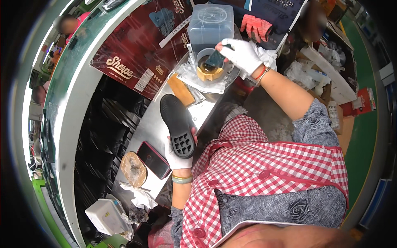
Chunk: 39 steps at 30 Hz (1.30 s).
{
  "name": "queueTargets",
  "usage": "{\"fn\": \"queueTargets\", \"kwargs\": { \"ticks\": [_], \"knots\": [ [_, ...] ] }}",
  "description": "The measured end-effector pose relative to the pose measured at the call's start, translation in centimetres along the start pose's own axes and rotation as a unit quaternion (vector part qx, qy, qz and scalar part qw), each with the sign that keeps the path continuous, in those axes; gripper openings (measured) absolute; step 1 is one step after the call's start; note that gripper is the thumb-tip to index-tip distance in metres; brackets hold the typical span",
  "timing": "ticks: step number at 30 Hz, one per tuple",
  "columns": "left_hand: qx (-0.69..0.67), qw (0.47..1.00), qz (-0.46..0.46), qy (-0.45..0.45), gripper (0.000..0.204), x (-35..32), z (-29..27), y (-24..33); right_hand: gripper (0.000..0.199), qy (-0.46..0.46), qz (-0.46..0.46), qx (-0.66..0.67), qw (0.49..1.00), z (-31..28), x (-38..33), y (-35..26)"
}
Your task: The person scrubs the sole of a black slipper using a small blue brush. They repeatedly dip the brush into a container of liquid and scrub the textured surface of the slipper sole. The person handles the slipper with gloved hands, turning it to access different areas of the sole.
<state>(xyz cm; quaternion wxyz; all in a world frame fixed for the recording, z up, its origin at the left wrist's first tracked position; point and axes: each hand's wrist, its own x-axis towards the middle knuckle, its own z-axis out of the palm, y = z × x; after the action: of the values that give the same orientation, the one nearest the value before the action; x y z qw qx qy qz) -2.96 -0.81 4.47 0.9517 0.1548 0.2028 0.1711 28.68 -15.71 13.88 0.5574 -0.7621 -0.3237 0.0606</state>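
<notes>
My left hand (177, 160), in a white glove with bare fingertips, is closed around a black shoe sole (175, 120). The sole's heel end, with its grid of hollows, lies over my palm. My right hand (243, 54), also gloved, grips a wide brush with dark bristles (214, 60). The brush reaches down into a round cup (202, 73) with a yellowish rim and dark contents. Whether its tip touches the contents cannot be made out. Behind the cup stands a translucent plastic container (211, 22).
On the narrow metal bench (159, 134) lie a phone (153, 159), a round tan disc (133, 168), crumpled tissue (142, 196) and a tan block (180, 90). A white box (108, 216) sits at the near end. Black-wrapped items (99, 149) line the left; a red glove (255, 27) lies beyond.
</notes>
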Motion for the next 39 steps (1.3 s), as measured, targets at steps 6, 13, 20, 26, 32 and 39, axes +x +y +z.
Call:
{"fn": "queueTargets", "kwargs": {
  "ticks": [6, 13, 20, 26, 32, 39],
  "knots": [
    [0.028, 0.999, -0.006, -0.020, 0.042, -0.2, 3.6, 1.6, 0.038, 0.011, -0.005, 0.052, 0.999, -1.3, 0.9, -1.3],
    [0.091, 0.992, 0.072, -0.054, 0.052, 0.0, 5.5, 1.8, 0.037, -0.020, 0.034, 0.053, 0.998, -0.7, 0.6, 0.2],
    [0.078, 0.993, 0.037, 0.076, 0.045, 2.8, 3.2, -0.1, 0.030, -0.024, 0.065, 0.020, 0.997, -0.9, 0.3, 0.3],
    [0.134, 0.989, 0.052, 0.031, 0.045, 4.2, 2.2, -1.3, 0.030, -0.014, 0.043, 0.041, 0.998, -0.7, 0.1, 0.3],
    [0.072, 0.995, 0.055, 0.037, 0.045, 1.6, 3.1, 1.1, 0.030, 0.003, 0.065, 0.062, 0.996, -0.8, 0.3, 0.6],
    [0.068, 0.996, 0.057, -0.028, 0.053, -0.5, 5.2, 1.3, 0.030, -0.035, 0.080, 0.023, 0.996, -0.7, 0.3, 0.6]
  ]
}}
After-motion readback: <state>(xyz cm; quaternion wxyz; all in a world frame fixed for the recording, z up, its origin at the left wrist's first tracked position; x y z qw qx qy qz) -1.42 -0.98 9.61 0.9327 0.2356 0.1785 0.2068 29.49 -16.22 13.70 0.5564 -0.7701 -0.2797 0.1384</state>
